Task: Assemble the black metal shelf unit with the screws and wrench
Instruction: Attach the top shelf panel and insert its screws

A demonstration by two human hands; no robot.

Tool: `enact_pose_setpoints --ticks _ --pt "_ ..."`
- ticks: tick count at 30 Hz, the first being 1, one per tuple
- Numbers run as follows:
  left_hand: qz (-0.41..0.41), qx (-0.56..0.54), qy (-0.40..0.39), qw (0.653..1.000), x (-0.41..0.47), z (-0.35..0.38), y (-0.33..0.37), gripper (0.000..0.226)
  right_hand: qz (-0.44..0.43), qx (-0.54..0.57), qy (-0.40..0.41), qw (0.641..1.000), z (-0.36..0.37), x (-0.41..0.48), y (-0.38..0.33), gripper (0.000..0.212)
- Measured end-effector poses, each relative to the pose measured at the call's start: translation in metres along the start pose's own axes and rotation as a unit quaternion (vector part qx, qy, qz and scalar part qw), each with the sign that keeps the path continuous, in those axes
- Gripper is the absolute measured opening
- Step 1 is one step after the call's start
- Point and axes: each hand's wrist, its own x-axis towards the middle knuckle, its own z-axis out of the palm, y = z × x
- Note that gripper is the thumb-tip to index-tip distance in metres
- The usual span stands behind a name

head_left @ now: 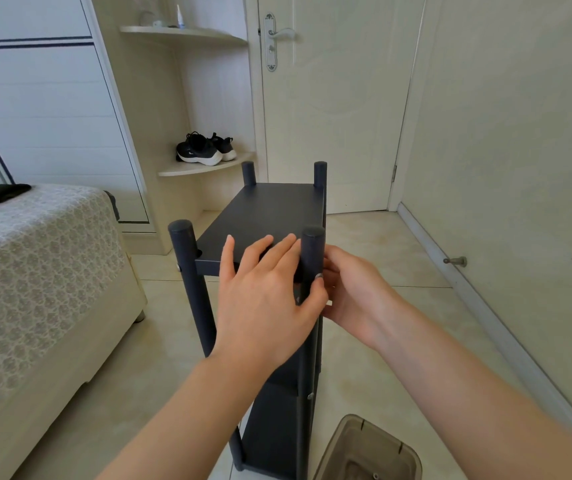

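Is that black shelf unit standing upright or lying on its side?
Upright: the shelf unit has posts pointing straight up and its top board lies level.

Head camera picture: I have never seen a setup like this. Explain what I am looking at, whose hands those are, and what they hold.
No machine here: a person wears one wide-angle camera on the head, so you look forward and down along both arms. A black metal shelf unit stands on the floor. The left hand lies with straight fingers on the top shelf, thumb against the near right post. The right hand reaches that post from the other side, by a silver screw head; whether it grips the screw is hidden. No wrench shows. A bed is on the left, a translucent plastic bin at the bottom edge.
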Motion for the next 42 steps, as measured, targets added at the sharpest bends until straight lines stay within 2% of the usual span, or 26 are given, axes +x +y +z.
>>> enact_pose_setpoints --ticks 7,13,18,21,24,27,36,42 --pt "0.001 -0.009 0.002 1.0 -0.001 0.001 -0.001 0.066 -0.004 -0.003 -0.028 1.0 -0.007 -0.004 0.0 0.025" --pt "0.007 -0.011 0.013 1.0 -0.001 0.001 -0.003 0.064 -0.002 -0.025 0.001 1.0 -0.022 -0.012 0.003 0.022" --pt "0.012 -0.017 0.037 0.999 -0.002 0.003 -0.003 0.062 0.021 -0.116 0.026 0.993 -0.051 -0.016 0.015 0.021" --pt "0.013 -0.014 0.036 0.999 -0.002 0.006 -0.002 0.059 0.059 -0.211 0.04 0.975 -0.073 -0.017 0.032 0.02" --pt "0.011 -0.016 0.033 0.999 -0.002 0.007 -0.001 0.057 0.114 -0.323 0.026 0.939 -0.094 -0.016 0.056 0.02" --pt "0.01 -0.018 0.046 0.999 -0.002 0.009 0.0 0.057 0.16 -0.388 0.01 0.908 -0.11 -0.009 0.078 0.02" --pt "0.015 -0.012 0.078 0.997 -0.001 0.016 0.0 0.05 0.243 -0.418 0.007 0.875 -0.145 0.018 0.188 0.012" --pt "0.028 0.012 0.104 0.994 -0.003 0.021 -0.003 0.048 0.267 -0.441 0.013 0.857 -0.179 0.031 0.256 0.022"
